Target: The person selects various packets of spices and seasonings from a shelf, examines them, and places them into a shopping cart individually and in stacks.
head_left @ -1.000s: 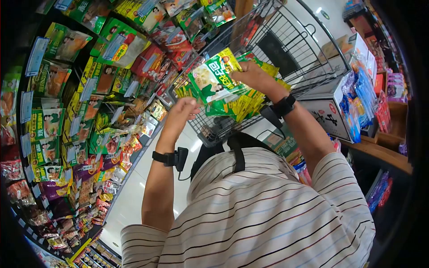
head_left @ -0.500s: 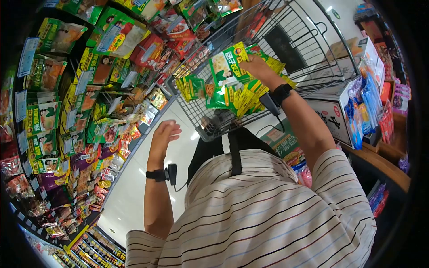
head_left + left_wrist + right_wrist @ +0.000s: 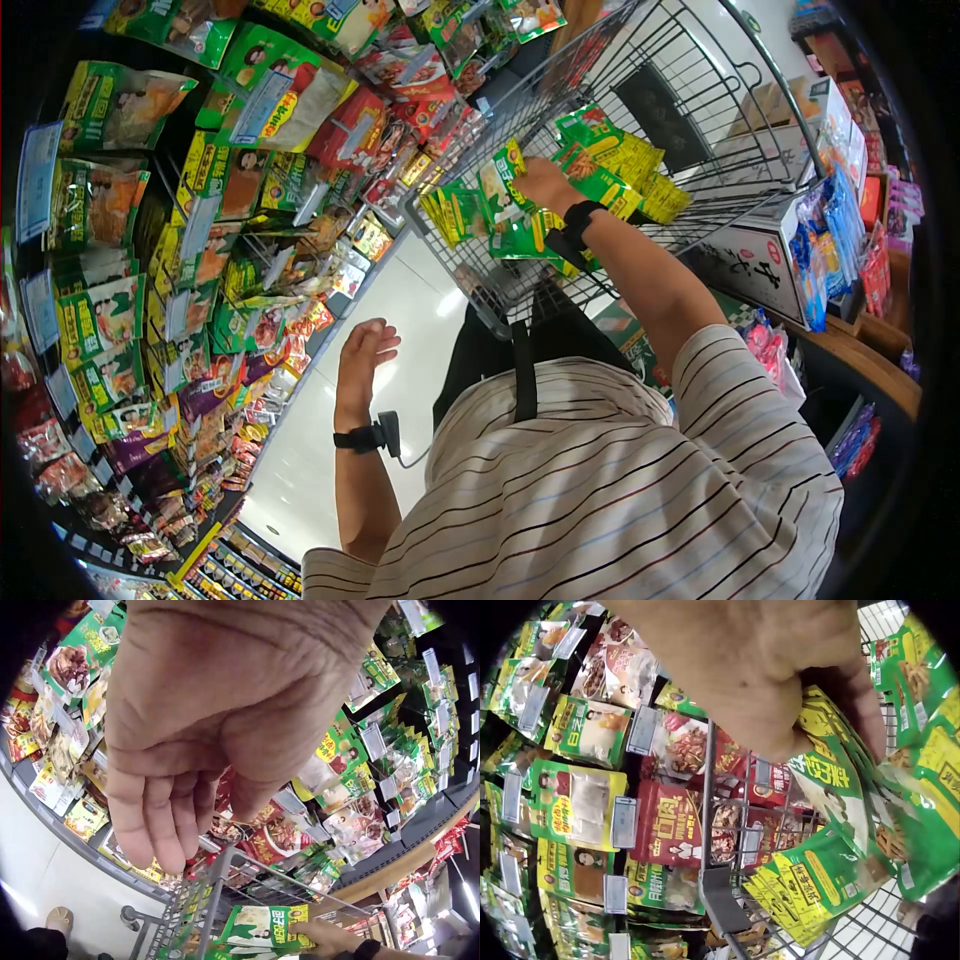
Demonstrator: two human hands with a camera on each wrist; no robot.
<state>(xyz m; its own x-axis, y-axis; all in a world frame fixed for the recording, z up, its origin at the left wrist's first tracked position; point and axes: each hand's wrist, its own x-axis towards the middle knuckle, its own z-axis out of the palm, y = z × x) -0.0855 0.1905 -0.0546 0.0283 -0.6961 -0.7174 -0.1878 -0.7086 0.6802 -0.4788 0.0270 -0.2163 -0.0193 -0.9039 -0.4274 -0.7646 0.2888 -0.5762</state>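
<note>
My right hand [image 3: 550, 185] grips the top edge of a stack of green-and-yellow seasoning packets [image 3: 498, 182] inside the wire shopping cart [image 3: 478, 310]. In the right wrist view, the thumb and fingers of that hand [image 3: 750, 667] pinch several packets [image 3: 836, 776] together. More green-and-yellow packets [image 3: 817, 881] lie fanned under them, and others [image 3: 610, 175] are piled on the cart's far side. My left hand [image 3: 365, 350] hangs over the floor between shelf and cart, its fingers loosely bent and nothing in them. The left wrist view shows its palm [image 3: 217, 705] bare.
Shelves of hanging packets [image 3: 100, 320] with price tags [image 3: 40, 185] curve along the left. Right of the cart stand a white carton [image 3: 755, 255] and blue plastic-wrapped goods [image 3: 835, 225] by a wooden shelf edge [image 3: 860, 370].
My right hand has lowered the packet stack into the cart, and the stack now stands more edge-on. My left hand has moved away from the packets, down and to the left.
</note>
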